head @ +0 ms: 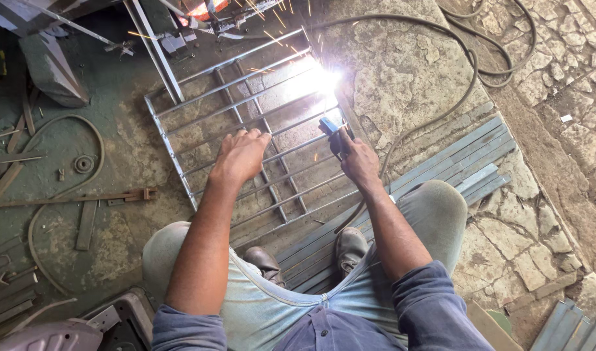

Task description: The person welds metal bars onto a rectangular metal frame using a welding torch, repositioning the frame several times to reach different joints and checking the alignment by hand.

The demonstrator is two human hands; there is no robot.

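Where the ground shows, it is a stained concrete floor [116, 156] on the left and cracked stone paving [538, 84] on the right, littered with metal offcuts, a coiled hose and a stack of grey steel strips [467, 162] lying under the person's right knee. No packages or signs are visible. A steel grille [200, 130] of parallel bars lies flat on the floor in front of the crouched person. Reaching forward with the arm straight, the left hand [241, 155] rests palm down on the bars, fingers spread a little. Beside it, the right hand [358, 159] is closed around a dark electrode holder [334, 133], whose tip meets the grille's far right edge in a bright arc [321, 78] throwing sparks. A black cable [441, 110] loops away across the paving.
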